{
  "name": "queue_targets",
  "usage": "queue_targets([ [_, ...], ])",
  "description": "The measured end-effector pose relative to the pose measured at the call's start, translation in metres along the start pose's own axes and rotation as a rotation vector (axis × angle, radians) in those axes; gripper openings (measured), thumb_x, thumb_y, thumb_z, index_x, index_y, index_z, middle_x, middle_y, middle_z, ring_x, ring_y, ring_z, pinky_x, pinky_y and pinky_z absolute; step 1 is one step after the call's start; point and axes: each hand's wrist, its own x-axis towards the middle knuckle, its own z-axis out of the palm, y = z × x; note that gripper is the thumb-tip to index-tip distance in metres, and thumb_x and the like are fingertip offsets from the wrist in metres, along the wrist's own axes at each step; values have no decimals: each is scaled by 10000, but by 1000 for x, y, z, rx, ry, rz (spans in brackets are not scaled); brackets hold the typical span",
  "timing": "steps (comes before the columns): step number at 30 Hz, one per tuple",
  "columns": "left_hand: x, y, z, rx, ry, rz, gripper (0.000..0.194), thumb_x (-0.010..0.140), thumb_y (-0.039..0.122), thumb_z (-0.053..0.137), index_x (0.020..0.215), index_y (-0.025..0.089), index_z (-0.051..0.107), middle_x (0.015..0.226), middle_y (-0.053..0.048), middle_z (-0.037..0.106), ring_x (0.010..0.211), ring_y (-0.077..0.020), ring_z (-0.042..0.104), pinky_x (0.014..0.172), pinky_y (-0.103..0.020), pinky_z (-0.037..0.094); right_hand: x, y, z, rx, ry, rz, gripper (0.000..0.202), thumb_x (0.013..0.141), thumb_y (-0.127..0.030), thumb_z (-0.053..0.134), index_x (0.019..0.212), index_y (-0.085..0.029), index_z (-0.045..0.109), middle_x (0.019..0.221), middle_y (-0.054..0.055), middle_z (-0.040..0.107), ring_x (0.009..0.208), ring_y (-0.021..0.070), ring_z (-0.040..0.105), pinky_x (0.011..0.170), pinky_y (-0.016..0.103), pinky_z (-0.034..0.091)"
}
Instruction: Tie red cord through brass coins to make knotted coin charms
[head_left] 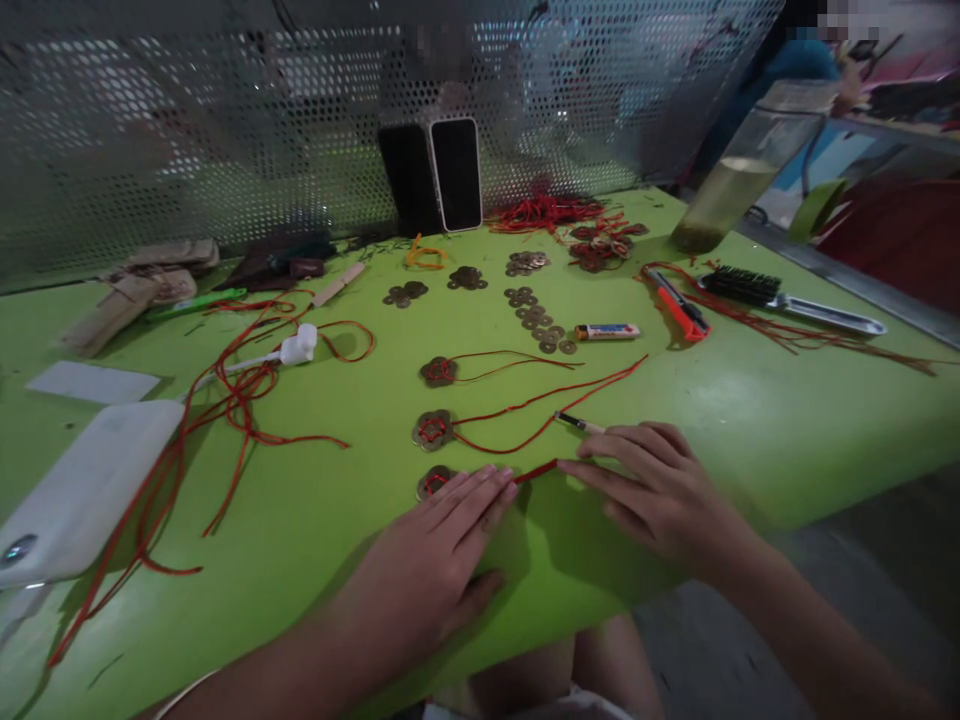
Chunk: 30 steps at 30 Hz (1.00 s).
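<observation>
My left hand (450,560) lies nearly flat, fingers stretched out, partly over the nearest coin flower (435,484). From beneath its fingertips a short red cord section (536,471) runs to the fingertips of my right hand (660,490). The fingers of that hand are spread and low over the table. A thin black-and-white tool (577,422) meets its upper fingers; whether they grip it is unclear. Beyond my hands are a middle coin flower (433,430) with two long red cord ends and a farther coin flower (438,371) with thinner ones.
Loose red cords (240,400), white earphones (298,345) and a white phone (90,480) are left. Coin piles (536,318), a battery (607,331), a cutter (679,305), a brush (795,300) and a jar (731,185) stand farther back or right on the green table (300,520).
</observation>
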Motion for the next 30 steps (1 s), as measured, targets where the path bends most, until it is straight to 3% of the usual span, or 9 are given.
queue_targets([
  [5, 1, 0, 0, 14, -15, -2, 562, 878, 275, 480, 1370, 48, 330, 1403, -151, 411, 1289, -253, 388, 1049, -390, 394, -2, 1, 0, -1, 11, 28, 297, 802, -129, 527, 1071, -208, 624, 1082, 98, 625, 1005, 276, 551, 849, 436, 408],
  [11, 1, 2, -1, 21, 27, -12, 539, 896, 315, 466, 1358, 63, 353, 1396, -140, 425, 1303, -254, 363, 1042, -411, 399, -1, 6, 5, -86, 187, 204, 313, 788, -119, 564, 1091, -187, 600, 986, 84, 636, 902, 228, 582, 802, 386, 461],
  [15, 8, 3, -3, 39, 125, -31, 413, 910, 263, 450, 1293, 108, 451, 1324, -111, 512, 1248, -251, 430, 994, -423, 438, 1, 15, 5, -68, 58, 322, 301, 854, -215, 526, 1149, -157, 549, 1011, 107, 632, 933, 255, 581, 809, 398, 476],
  [20, 31, 2, 1, 28, 312, -48, 247, 904, 171, 474, 1128, 151, 576, 1040, -60, 658, 950, -187, 590, 814, -353, 513, 6, 17, -7, 274, 93, 421, 238, 932, -226, 410, 1111, -212, 566, 1015, 80, 617, 908, 192, 605, 789, 323, 492],
  [23, 47, 3, 5, 57, 317, -52, 208, 887, 172, 512, 1074, 155, 601, 980, -43, 664, 887, -185, 587, 749, -340, 507, 9, 18, -15, 668, 154, 521, 218, 936, -271, 410, 1039, -231, 598, 929, 54, 637, 793, 150, 631, 710, 274, 516],
  [26, 56, 5, 9, 114, 284, -40, 170, 866, 159, 540, 1012, 146, 626, 940, -40, 665, 855, -196, 578, 720, -339, 491, 11, 18, -16, 1011, 167, 570, 233, 877, -318, 524, 1088, -234, 578, 867, 45, 647, 794, 163, 644, 689, 271, 531],
  [28, 57, 6, 10, 130, 272, -36, 174, 871, 167, 532, 1015, 143, 627, 913, -41, 662, 834, -199, 570, 706, -339, 481, 12, 17, -15, 1042, 191, 554, 280, 803, -311, 627, 1066, -224, 586, 878, 48, 640, 794, 172, 638, 685, 275, 527],
  [30, 57, 7, 10, 137, 273, -32, 197, 880, 165, 514, 1046, 142, 618, 914, -44, 660, 835, -198, 567, 704, -340, 473, 15, 15, -12, 934, 241, 521, 200, 800, -284, 628, 984, -207, 606, 882, 53, 631, 766, 163, 624, 665, 270, 512],
])
